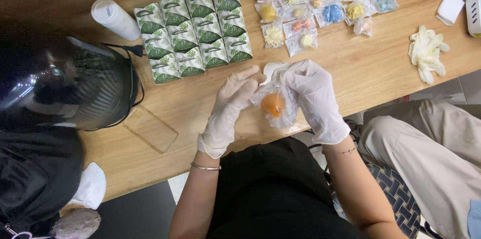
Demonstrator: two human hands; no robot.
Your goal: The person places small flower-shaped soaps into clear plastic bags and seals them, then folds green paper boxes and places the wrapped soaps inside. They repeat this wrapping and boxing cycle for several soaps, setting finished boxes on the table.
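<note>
The orange round piece [273, 104] sits inside a clear plastic wrapper [280, 108], held just above the near edge of the wooden tabletop [361, 68], a little right of the frame's centre. Its shape reads as a rounded disc; any surface pattern is too blurred by the film to make out. The wrapper's outline is hard to follow, since the film is see-through and partly covered by fingers.

Both hands wear thin white gloves. The left hand [228, 111] lies at the piece's 9 o'clock, fingers stretched narrow and pinching the wrapper's top edge. The right hand [313, 98], at 3 o'clock, curls closed around the wrapper's right side. A small white object [271, 70] shows between the fingertips at 12 o'clock; what it is cannot be told.

At 11 o'clock stand rows of green-and-white leaf-print boxes [198, 31], touching one another. At 1 o'clock lie small wrapped coloured pieces [320, 3], red, yellow and blue among them. A white bottle [115, 18] lies at 10 o'clock, beside a dark glossy domed appliance [65, 83] cut off by the left edge. A clear flat tray [150, 129] rests at 9 o'clock. Spare crumpled gloves [426, 53] lie at 2 o'clock. Another person's beige-clad legs [431, 154] are cut off at the right.
</note>
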